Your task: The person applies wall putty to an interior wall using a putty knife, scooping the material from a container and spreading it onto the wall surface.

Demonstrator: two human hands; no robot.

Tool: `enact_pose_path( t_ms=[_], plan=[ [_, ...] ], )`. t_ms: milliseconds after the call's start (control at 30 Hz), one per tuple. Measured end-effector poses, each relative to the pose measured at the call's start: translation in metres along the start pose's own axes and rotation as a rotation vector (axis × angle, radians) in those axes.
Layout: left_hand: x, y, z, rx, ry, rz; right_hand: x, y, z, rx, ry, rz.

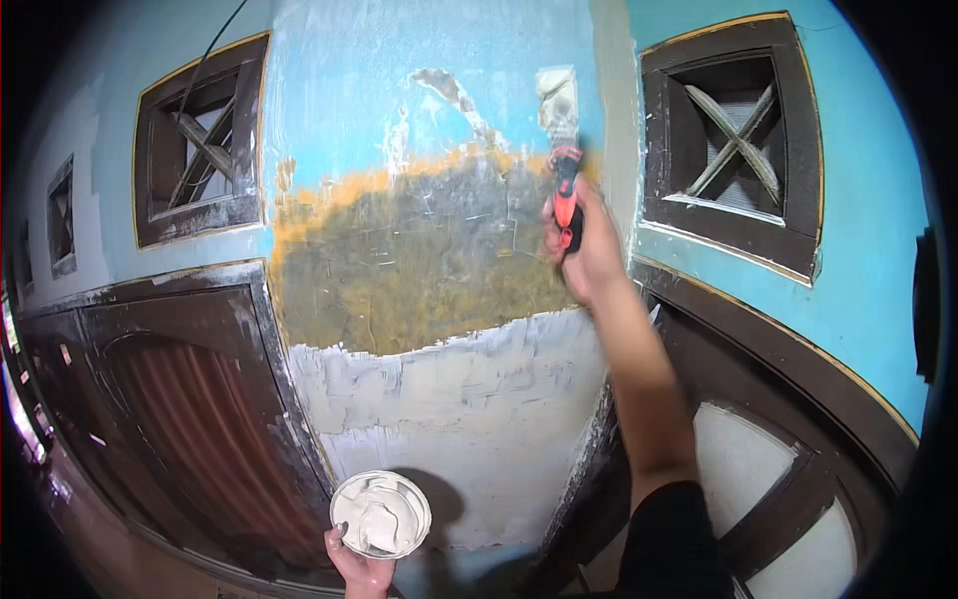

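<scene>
My right hand (589, 235) is raised high and closed around the red and black handle of a putty knife (565, 180). The knife points upward, and its blade, smeared with pale putty, lies over the blue upper part of the wall (349, 100); whether it presses on the surface I cannot tell. Low down, my left hand (361, 567) grips a round bowl (427, 514) by its side and underside. White creamy putty (384, 517) fills much of it. Between the hands, the wall shows a rough grey-brown bare patch (419, 260) above a band of whitish filler (449, 369).
Dark wooden vents with crossed slats stand either side: a left vent (155, 190) and a right vent (803, 150). Below them are a brown wooden door (190, 399) at left and a dark frame with pale panels (743, 459) at right. A thin cable (215, 45) hangs at upper left.
</scene>
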State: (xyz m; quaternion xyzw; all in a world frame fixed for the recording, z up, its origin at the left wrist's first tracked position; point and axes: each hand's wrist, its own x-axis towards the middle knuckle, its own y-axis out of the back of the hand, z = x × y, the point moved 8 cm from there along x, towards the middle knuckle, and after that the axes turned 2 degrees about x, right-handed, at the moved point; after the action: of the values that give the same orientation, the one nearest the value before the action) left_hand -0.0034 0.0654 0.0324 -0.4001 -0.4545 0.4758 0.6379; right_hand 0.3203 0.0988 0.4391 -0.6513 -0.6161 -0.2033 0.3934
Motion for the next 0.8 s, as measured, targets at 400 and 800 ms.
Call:
enact_pose_path(
  t_ms=[400, 800],
  plan=[
    [0.018, 0.008, 0.009, 0.044, 0.016, 0.041, 0.163, 0.020, -0.163, -0.818, 0.393, 0.269],
    [0.025, -0.004, 0.016, 0.043, 0.005, 0.293, 0.235, 0.008, -0.196, -1.536, 0.569, 0.543]
  ],
)
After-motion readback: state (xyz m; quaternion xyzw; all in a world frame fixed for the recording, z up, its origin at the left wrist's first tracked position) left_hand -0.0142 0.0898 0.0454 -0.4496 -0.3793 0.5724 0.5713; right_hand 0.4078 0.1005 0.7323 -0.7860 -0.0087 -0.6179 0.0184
